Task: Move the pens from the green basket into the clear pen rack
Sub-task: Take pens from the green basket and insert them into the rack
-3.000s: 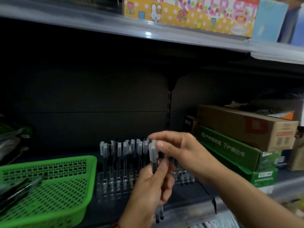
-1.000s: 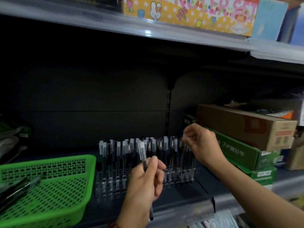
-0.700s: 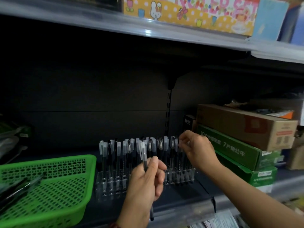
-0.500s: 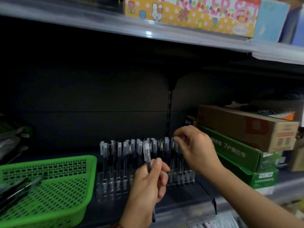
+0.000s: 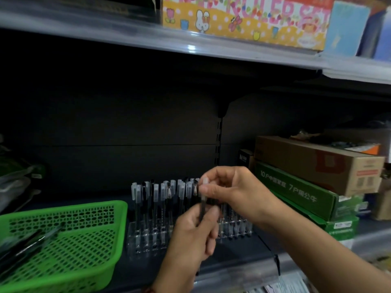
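Note:
A clear pen rack (image 5: 148, 240) stands on the dark shelf, filled with several upright black pens with frosted caps. In front of it my left hand (image 5: 190, 235) grips one black pen (image 5: 203, 205) upright. My right hand (image 5: 234, 191) pinches the capped top of that same pen. At the left sits the green basket (image 5: 88, 246), with several dark pens (image 5: 27, 246) lying in its left part. My hands hide the rack's middle slots.
Stacked boxes, a brown carton (image 5: 317, 161) over green ones (image 5: 296, 191), stand right of the rack. The upper shelf (image 5: 190, 47) overhangs with a colourful box (image 5: 243, 20). Plastic-wrapped goods (image 5: 14, 178) lie far left. The shelf's front lip (image 5: 243, 275) runs below my hands.
My right hand left the rack's right end and came back left to the pen in my left hand, now pinching its cap. The left hand keeps holding the pen.

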